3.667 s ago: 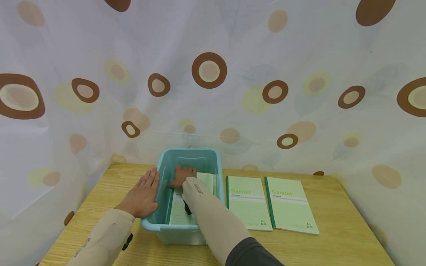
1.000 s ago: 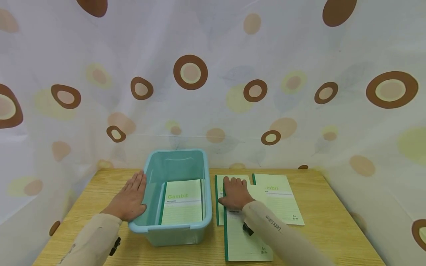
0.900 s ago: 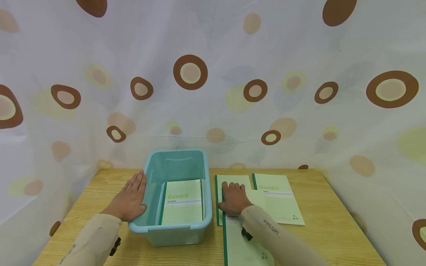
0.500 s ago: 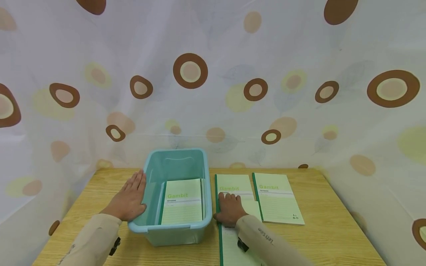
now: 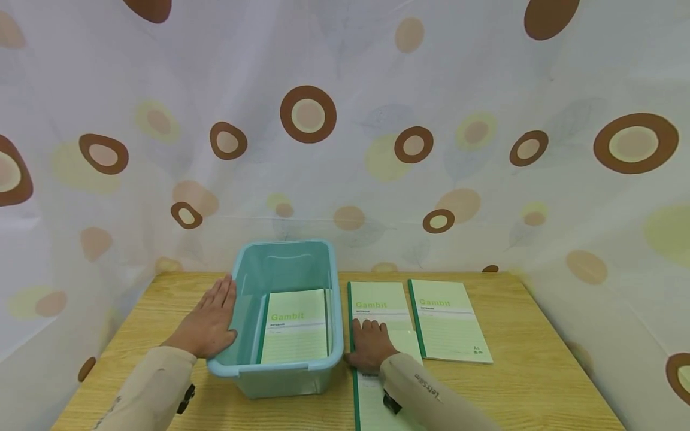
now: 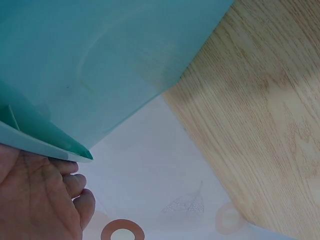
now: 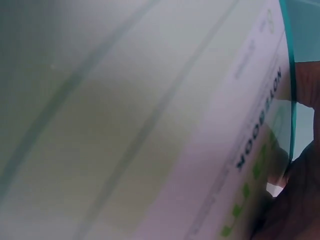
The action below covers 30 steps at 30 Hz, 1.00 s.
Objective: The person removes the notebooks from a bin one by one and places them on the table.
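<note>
My left hand [image 5: 207,323] rests with straight fingers along the left rim of a light-blue plastic bin [image 5: 286,383]. In the left wrist view that hand [image 6: 42,195] touches the rim from outside. Inside the bin lies a pale green Gambit notebook [image 5: 293,341] with a dark green spine. My right hand [image 5: 371,346] grips another such notebook [image 5: 372,407] near its top left corner. Its lower end runs out of the head view. The right wrist view shows fingers round the spine edge of this notebook [image 7: 150,110]. Behind it lies a partly covered notebook [image 5: 377,296].
One more Gambit notebook [image 5: 453,326] lies slightly turned on the right of the wooden table [image 5: 539,359]. A pale curtain [image 5: 345,179] with brown rings hangs behind the table. The bin stands just left of the notebooks.
The right hand was inside the bin at first. It later held a notebook over the two on the table, then drew it toward me and slightly left. The left hand stays at the rim.
</note>
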{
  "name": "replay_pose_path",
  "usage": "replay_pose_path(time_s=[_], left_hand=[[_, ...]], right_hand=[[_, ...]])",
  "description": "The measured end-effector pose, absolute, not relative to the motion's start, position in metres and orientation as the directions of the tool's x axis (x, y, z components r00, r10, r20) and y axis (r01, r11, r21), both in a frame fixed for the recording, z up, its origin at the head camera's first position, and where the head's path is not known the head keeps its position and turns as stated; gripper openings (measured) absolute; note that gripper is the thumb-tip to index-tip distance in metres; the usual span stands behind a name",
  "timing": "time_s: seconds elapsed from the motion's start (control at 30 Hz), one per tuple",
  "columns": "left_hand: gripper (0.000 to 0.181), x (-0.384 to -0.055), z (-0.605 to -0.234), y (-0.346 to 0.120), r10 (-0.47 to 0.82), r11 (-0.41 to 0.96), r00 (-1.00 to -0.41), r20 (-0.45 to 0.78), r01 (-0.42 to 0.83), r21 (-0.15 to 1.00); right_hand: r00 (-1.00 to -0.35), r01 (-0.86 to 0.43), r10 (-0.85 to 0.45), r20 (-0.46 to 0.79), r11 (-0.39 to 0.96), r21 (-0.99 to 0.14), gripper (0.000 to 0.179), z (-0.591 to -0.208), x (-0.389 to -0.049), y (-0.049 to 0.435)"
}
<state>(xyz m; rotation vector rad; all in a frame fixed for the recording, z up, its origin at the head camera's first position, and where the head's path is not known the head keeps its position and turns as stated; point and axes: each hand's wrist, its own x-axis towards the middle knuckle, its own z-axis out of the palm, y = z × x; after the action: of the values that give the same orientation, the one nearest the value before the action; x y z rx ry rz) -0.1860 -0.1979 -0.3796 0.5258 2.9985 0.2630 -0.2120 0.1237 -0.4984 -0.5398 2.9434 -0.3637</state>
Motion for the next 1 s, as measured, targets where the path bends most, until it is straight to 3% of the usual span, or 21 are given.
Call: replay_pose_path(time_s=[0.23, 0.47, 0.63, 1.0], left_hand=[[0.079, -0.186, -0.379, -0.198, 0.346, 0.926, -0.937, -0.054, 0.331, 0.182], [0.079, -0.186, -0.378, -0.198, 0.353, 0.923, -0.934, -0.058, 0.338, 0.184], [0.079, -0.186, -0.378, -0.198, 0.352, 0.924, -0.934, -0.063, 0.336, 0.18], [0.079, -0.187, -0.379, -0.198, 0.349, 0.925, -0.934, -0.08, 0.329, 0.191]], right_hand=[[-0.92, -0.368, -0.389, -0.041, 0.896, -0.247, 0.04, -0.501, -0.213, 0.127], [-0.929, -0.345, -0.37, -0.032, 0.89, -0.297, 0.052, -0.501, -0.215, 0.134], [-0.936, -0.324, -0.351, -0.004, 0.868, -0.377, 0.046, -0.497, -0.224, 0.144], [-0.953, -0.29, -0.295, 0.072, 0.815, -0.502, 0.037, -0.424, -0.251, 0.159]])
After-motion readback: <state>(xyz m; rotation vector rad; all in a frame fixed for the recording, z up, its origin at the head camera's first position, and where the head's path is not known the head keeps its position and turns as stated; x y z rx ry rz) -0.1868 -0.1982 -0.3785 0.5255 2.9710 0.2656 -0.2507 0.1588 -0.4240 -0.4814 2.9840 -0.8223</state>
